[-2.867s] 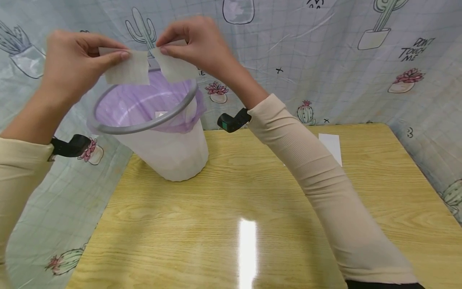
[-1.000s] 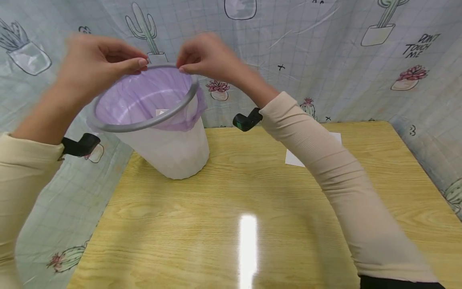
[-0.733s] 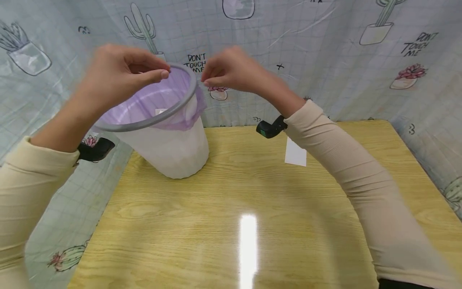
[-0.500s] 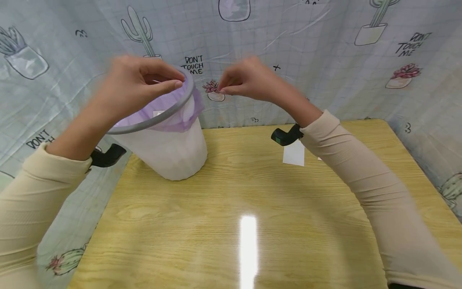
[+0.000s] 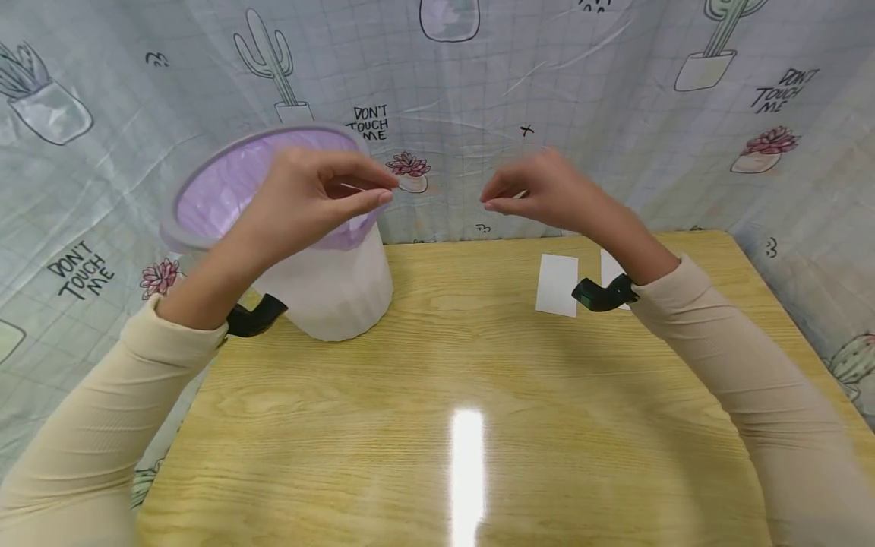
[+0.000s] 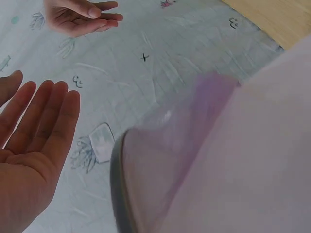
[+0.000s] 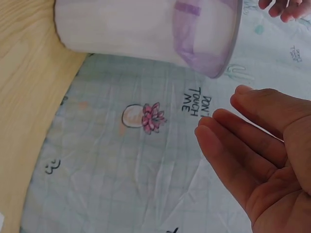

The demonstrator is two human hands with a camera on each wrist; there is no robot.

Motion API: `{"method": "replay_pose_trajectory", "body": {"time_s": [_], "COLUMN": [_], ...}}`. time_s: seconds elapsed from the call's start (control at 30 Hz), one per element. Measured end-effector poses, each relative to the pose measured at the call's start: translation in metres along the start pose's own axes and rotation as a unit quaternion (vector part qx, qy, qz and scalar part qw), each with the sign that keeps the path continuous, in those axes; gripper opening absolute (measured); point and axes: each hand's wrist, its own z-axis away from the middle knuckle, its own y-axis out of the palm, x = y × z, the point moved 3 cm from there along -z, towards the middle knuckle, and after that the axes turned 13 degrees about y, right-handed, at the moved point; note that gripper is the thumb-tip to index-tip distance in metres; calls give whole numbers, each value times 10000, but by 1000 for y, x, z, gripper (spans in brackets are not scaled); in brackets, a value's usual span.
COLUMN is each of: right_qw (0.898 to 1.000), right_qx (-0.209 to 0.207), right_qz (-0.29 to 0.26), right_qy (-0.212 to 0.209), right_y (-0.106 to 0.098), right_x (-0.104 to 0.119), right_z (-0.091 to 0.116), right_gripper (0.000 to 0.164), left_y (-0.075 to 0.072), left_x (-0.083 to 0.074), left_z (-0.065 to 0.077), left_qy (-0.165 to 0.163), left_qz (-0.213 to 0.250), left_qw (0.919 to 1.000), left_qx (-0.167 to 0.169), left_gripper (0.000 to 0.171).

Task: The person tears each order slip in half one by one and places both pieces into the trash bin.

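My left hand [image 5: 307, 197] hangs in front of the white waste bin [image 5: 342, 292] and overlaps its mouth in the head view. Thumb and fingers are loosely bent with a gap between them, and they hold nothing. The left wrist view shows the empty palm [image 6: 29, 170] beside the bin's grey rim [image 6: 118, 189]. A purple liner bag [image 5: 219, 186] lines the bin and folds over its edge. My right hand [image 5: 540, 190] is in the air to the right of the bin, above the table's back edge; its relaxed fingers [image 7: 238, 155] are empty too.
Two white pieces of paper lie on the wooden table [image 5: 383, 425]: one paper [image 5: 557, 285] in full view, the other paper [image 5: 611, 267] partly behind the right wrist. A cactus-print curtain [image 5: 465, 99] hangs behind the table and at its sides.
Earlier each hand pinched a piece of paper over the bin; by one second ago both papers were out of the hands. Since then both hands have moved right and down, away from the bin's mouth.
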Motion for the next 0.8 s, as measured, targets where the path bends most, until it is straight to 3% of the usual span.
{"method": "replay_pose_trajectory", "body": {"time_s": [0.47, 0.63, 0.8], "right_qw": [9990, 9980, 9968], "right_qx": [-35, -39, -12], "right_qz": [-2, -67, -10], "right_qy": [456, 623, 803], "right_y": [10, 14, 19], "right_x": [-40, -51, -65], "right_z": [45, 54, 66], "right_gripper": [10, 12, 13], "left_y": [53, 75, 98], "left_x": [5, 10, 15], "left_z": [10, 13, 13], "left_qy": [419, 709, 975], "left_qz": [751, 1209, 1345], "left_qw": [9961, 9901, 9859], "left_qx": [186, 23, -196], "left_gripper": [18, 19, 21]}}
